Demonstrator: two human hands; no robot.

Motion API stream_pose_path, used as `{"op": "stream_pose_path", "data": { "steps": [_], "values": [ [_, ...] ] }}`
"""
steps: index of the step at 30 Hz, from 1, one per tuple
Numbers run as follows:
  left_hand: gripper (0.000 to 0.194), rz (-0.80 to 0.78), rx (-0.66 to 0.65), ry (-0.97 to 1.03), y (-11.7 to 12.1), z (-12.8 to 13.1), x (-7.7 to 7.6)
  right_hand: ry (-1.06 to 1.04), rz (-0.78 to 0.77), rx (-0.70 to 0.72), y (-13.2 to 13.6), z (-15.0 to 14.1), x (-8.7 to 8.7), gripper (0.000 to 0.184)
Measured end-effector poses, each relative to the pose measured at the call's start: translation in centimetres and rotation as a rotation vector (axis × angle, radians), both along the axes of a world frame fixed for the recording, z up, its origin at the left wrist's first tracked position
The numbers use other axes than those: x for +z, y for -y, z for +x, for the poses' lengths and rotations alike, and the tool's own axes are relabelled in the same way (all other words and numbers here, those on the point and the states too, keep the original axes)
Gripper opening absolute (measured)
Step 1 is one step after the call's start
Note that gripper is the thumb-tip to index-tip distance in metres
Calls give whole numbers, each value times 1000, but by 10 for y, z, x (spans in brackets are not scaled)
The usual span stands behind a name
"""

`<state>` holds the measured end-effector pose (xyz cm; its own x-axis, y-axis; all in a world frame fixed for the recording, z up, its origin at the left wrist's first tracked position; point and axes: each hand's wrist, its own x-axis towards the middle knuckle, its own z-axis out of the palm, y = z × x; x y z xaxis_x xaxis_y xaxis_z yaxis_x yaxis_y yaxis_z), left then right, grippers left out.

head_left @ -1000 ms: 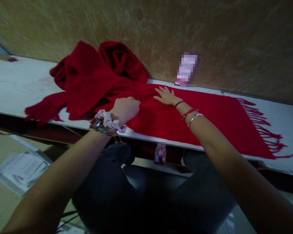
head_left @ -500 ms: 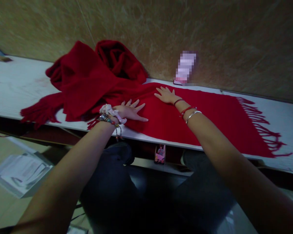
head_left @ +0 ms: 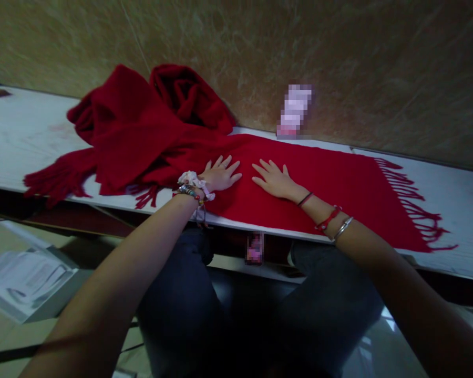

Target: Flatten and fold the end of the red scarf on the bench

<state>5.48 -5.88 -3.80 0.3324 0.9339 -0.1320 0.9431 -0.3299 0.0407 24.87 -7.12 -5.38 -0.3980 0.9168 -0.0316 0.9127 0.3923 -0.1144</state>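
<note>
White tabletop (head_left: 16, 136) is lining marbled wall (head_left: 260, 52); red scarf (head_left: 347, 184) is lying on it, bunched L, flat R. L hand (head_left: 219, 176) & R hand (head_left: 278, 181) are resting on scarf, splayed wide; vs. prev., R hand is sitting nearer front edge (head_left: 260, 227).

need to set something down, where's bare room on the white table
The white table is bare just left of the red scarf and beyond its right-end fringe. The middle is crowded: scarf, left hand and right hand.

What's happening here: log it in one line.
left hand: spread on red scarf | right hand: spread on red scarf | red scarf: flat at right, bunched at left | beneath: white tabletop
</note>
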Motion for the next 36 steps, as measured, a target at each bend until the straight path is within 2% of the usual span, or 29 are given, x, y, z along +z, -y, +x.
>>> {"op": "stream_pose_path", "data": {
  "steps": [4, 10, 15, 20, 23, 26, 29, 33, 36],
  "values": [
    [61, -88, 28, -1, -10, -3, -8, 20, -4, 10, 1, 6, -1, 53],
    [64, -92, 19, -16, -12, -7, -8, 42, -24, -62, 3, 36, 2, 52],
    [64, -65, 7, -30, -10, -8, -10, 49, -19, -198, 10, 90, -4, 53],
    [64, -44, 0, -13, -11, -9, -12, 17, -55, -420, 21, 155, -5, 55],
    [61, -17, 15, -24, -6, -3, -9, 0, -60, -498, 24, 171, -1, 59],
    [55, 90, 13, -44, 3, 12, 0, -26, -32, -501, 24, 156, 6, 60],
    [53, 180, -22, -7, 9, 27, 4, -74, 29, -375, 27, 115, 13, 58],
    [57, 150, -42, 48, 7, 32, -4, -81, 32, -153, 43, 57, 14, 58],
    [57, 113, -72, 44, 4, 25, -14, -32, -5, -61, 57, 35, 7, 58]
  ]
}}
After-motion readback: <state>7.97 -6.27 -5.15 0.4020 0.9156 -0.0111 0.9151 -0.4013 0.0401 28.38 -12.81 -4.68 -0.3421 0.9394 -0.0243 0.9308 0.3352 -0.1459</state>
